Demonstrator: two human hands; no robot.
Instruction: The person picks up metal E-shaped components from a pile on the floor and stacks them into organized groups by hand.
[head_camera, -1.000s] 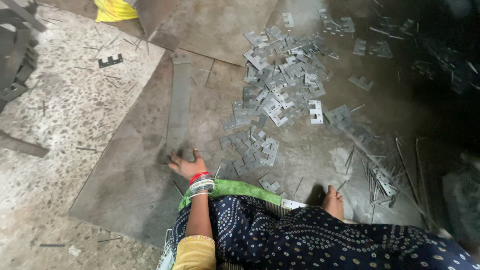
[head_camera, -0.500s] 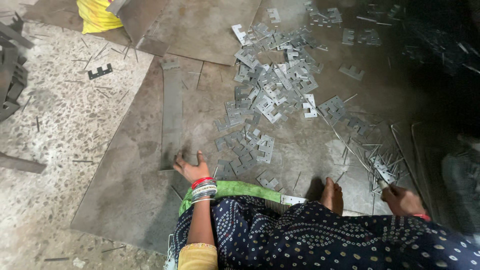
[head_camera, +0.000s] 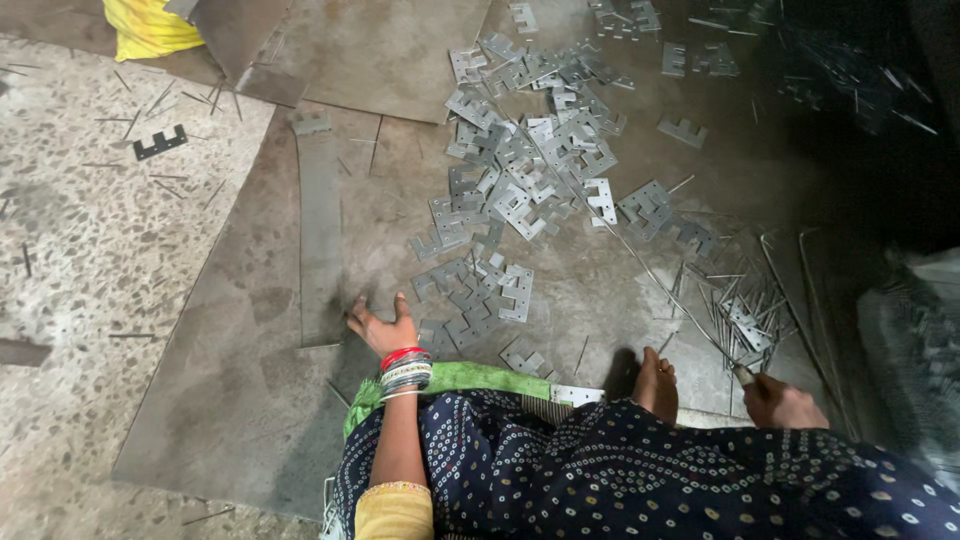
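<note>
- speckled grey stone floor (head_camera: 90, 230), with a large dull grey metal sheet (head_camera: 230, 390) flat on it
- long narrow grey metal strip (head_camera: 320, 230) lying on the sheet
- scattered notched silver metal plates (head_camera: 520, 170) and thin metal slivers (head_camera: 720, 290)

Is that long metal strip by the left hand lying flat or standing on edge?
Flat: the strip shows its broad face, resting on the metal sheet, left hand at its near end.

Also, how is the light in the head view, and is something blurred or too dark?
Head view: left floor evenly lit; the stamped metal pieces are sharp with slight glare; the right edge falls into deep shadow, so the right hand is dim; the left hand is clear.
</note>
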